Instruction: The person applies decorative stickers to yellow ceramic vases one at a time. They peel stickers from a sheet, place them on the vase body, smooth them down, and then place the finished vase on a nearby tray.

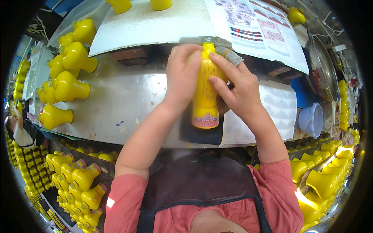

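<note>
worktable (128, 89), white sheet (268, 108) near bottle (206, 101)

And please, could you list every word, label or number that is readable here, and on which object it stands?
None reads clearly enough to quote.
Glossy yellow bottle with patterned base, being held: characters down its side, too small.
White paper sheet, upper right: small coloured print, too blurred.
Glossy yellow bottles, lower left: faint marks, too blurred.

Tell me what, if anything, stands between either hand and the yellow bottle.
Nothing visible does: the left hand and right hand are both on the bottle. One right finger wears a grey cover; whether that part touches the bottle is unclear.
</note>
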